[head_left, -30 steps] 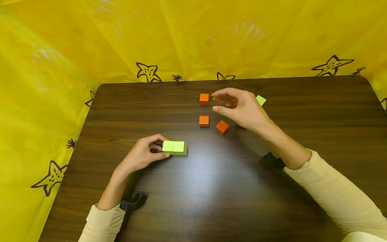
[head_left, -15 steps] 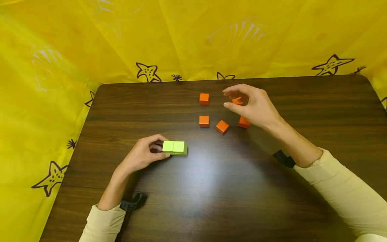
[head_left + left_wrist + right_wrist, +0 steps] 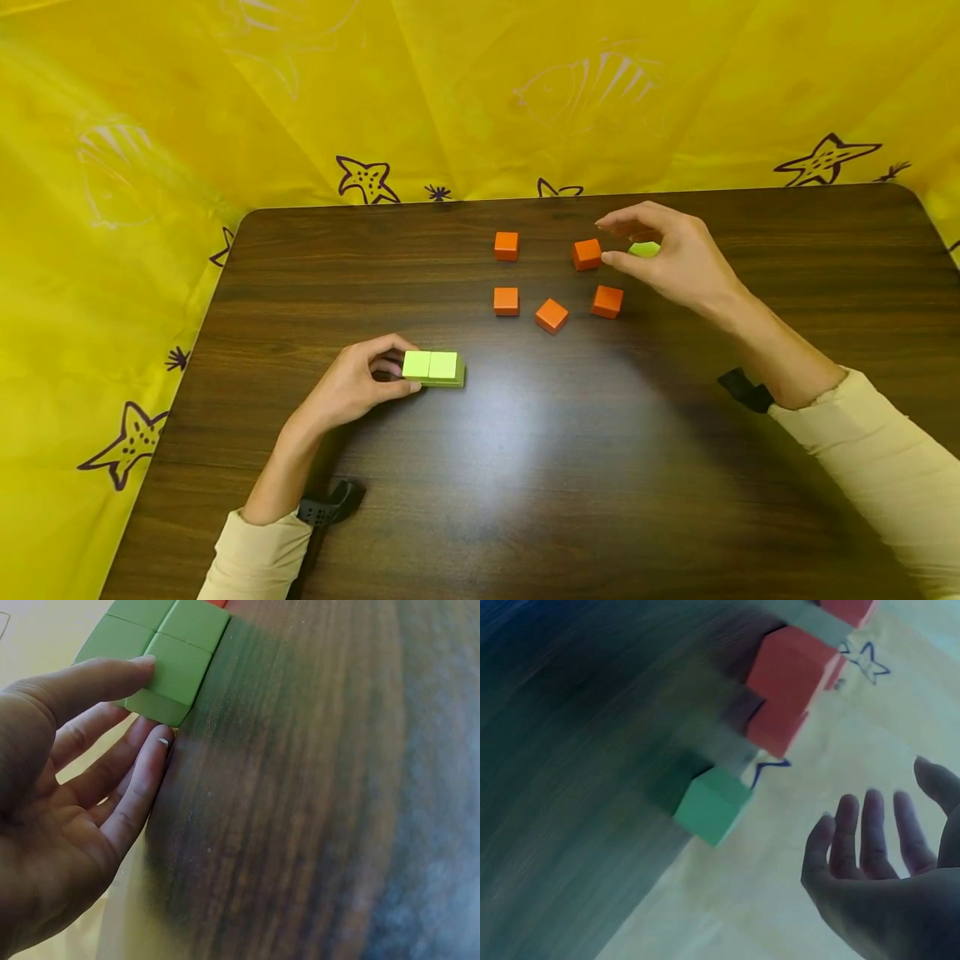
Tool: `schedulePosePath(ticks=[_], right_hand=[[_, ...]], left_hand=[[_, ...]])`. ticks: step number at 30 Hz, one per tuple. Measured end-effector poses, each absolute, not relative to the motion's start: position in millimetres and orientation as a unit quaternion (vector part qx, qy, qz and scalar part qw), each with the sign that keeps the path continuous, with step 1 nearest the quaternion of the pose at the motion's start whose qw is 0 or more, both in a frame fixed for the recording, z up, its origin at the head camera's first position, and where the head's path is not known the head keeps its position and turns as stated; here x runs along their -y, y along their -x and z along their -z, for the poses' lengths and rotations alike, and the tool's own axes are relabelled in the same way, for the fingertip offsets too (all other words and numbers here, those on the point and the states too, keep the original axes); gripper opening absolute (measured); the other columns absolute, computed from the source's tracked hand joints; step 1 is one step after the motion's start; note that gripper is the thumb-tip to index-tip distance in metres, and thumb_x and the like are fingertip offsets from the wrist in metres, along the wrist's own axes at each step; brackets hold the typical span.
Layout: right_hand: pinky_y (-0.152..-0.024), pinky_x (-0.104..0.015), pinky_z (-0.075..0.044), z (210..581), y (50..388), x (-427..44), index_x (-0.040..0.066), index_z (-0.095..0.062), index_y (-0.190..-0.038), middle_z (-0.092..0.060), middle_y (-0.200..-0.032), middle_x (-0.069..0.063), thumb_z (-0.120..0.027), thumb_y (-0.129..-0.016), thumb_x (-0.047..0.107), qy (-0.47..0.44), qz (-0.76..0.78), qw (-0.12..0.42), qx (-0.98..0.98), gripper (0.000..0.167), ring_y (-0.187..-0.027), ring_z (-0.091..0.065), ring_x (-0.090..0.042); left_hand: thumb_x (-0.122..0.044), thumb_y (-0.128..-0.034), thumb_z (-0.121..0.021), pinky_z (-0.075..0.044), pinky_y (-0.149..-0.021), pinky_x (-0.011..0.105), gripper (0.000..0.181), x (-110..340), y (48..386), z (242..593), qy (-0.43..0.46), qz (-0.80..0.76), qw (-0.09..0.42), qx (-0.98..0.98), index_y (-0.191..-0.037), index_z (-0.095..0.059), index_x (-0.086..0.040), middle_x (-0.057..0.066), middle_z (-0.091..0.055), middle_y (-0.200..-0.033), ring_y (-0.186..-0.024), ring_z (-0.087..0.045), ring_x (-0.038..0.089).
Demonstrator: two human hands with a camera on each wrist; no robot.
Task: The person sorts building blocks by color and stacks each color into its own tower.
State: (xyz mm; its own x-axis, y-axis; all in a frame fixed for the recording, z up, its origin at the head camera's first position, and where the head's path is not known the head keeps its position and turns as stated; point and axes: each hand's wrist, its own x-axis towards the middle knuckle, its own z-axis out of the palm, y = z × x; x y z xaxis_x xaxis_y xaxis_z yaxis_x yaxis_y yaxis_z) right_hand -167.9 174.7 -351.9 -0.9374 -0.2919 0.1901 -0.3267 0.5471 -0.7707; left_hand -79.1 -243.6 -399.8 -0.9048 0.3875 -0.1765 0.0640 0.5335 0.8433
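Note:
My left hand [image 3: 348, 383] pinches a small stack of light green blocks [image 3: 433, 365] between thumb and fingers, on the table left of centre. In the left wrist view the green blocks [image 3: 161, 649] stand two wide and two high, the thumb [image 3: 112, 679] against their near face. Over the far right of the table, my right hand [image 3: 682, 258] hangs with parted, loosely bent fingers, holding nothing. A single green block [image 3: 643, 249] shows partly behind that hand. In the right wrist view this green block [image 3: 714, 806] sits apart from the fingers [image 3: 874, 836].
Several orange blocks lie loose: back left [image 3: 506, 246], front left [image 3: 506, 302], front middle [image 3: 551, 316], front right [image 3: 607, 302] and one [image 3: 587, 254] near the right thumb. A yellow sheet [image 3: 450, 92] hangs behind the dark wooden table [image 3: 480, 500].
My right hand has moved rightward over the table, uncovering the orange blocks on the right and coming over the lone green block. My left hand and its stack stay in place.

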Motion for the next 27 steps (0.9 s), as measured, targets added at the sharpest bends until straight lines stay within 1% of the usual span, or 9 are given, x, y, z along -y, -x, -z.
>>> schedulePosePath(ticks=[2,4,8,13,20,24,27], right_hand=[[-0.092,-0.023,-0.046,352.8,168.4,-178.7,0.018,-0.070,-0.121,-0.066,-0.117,0.003,-0.078,-0.088,0.019,-0.178,-0.436,0.018,0.882,0.034,-0.107,-0.059,-0.019],[-0.089,-0.021,-0.046,354.0,169.1,-182.0,0.018,-0.070,-0.121,-0.066,-0.115,0.004,-0.078,-0.088,0.018,-0.181,-0.428,0.020,0.885,0.034,-0.103,-0.059,-0.019],[-0.084,-0.021,-0.045,355.3,170.1,-187.7,0.019,-0.070,-0.121,-0.066,-0.114,0.007,-0.078,-0.088,0.018,-0.181,-0.416,0.026,0.891,0.034,-0.097,-0.059,-0.020],[-0.089,-0.025,-0.046,356.5,172.0,-195.0,0.022,-0.069,-0.122,-0.066,-0.117,0.004,-0.077,-0.088,0.018,-0.178,-0.413,0.022,0.893,0.035,-0.103,-0.059,-0.020],[-0.088,-0.023,-0.044,360.5,175.6,-207.6,0.025,-0.069,-0.124,-0.064,-0.118,0.005,-0.078,-0.088,0.017,-0.162,-0.413,0.015,0.896,0.038,-0.104,-0.057,-0.019],[-0.086,-0.023,-0.043,363.2,177.6,-214.5,0.022,-0.068,-0.125,-0.063,-0.119,0.003,-0.078,-0.088,0.018,-0.157,-0.409,0.012,0.899,0.038,-0.104,-0.056,-0.020],[-0.084,-0.024,-0.042,364.4,178.8,-218.5,0.021,-0.066,-0.128,-0.062,-0.123,-0.001,-0.077,-0.088,0.020,-0.151,-0.410,-0.009,0.899,0.041,-0.108,-0.056,-0.022]], left_hand=[[-0.002,-0.0792,-0.083,-0.057,-0.080,0.029,0.034,243.7,79.1,399.8,-0.132,-0.466,0.173,-0.858,-0.109,-0.068,-0.010,0.009,-0.068,-0.105,-0.090,-0.067,0.021],[-0.002,-0.0791,-0.083,-0.057,-0.080,0.030,0.034,243.8,79.1,400.0,-0.133,-0.467,0.172,-0.857,-0.109,-0.068,-0.010,0.009,-0.068,-0.105,-0.090,-0.067,0.021],[-0.002,-0.0792,-0.083,-0.057,-0.080,0.031,0.034,243.8,79.0,400.3,-0.134,-0.468,0.172,-0.856,-0.109,-0.068,-0.010,0.009,-0.068,-0.104,-0.090,-0.067,0.021],[-0.003,-0.0794,-0.083,-0.057,-0.080,0.031,0.034,243.7,78.6,400.2,-0.134,-0.466,0.172,-0.858,-0.109,-0.068,-0.010,0.009,-0.068,-0.104,-0.090,-0.067,0.021],[-0.004,-0.0794,-0.083,-0.057,-0.079,0.029,0.034,243.2,79.4,401.0,-0.130,-0.467,0.174,-0.857,-0.110,-0.069,-0.010,0.009,-0.068,-0.104,-0.089,-0.067,0.021],[-0.004,-0.0795,-0.083,-0.057,-0.078,0.029,0.034,243.4,79.5,401.1,-0.127,-0.467,0.176,-0.857,-0.110,-0.069,-0.011,0.009,-0.068,-0.104,-0.089,-0.067,0.021],[-0.005,-0.0793,-0.083,-0.057,-0.078,0.029,0.035,243.7,79.4,400.9,-0.126,-0.466,0.176,-0.858,-0.110,-0.068,-0.011,0.008,-0.068,-0.104,-0.089,-0.067,0.021]])
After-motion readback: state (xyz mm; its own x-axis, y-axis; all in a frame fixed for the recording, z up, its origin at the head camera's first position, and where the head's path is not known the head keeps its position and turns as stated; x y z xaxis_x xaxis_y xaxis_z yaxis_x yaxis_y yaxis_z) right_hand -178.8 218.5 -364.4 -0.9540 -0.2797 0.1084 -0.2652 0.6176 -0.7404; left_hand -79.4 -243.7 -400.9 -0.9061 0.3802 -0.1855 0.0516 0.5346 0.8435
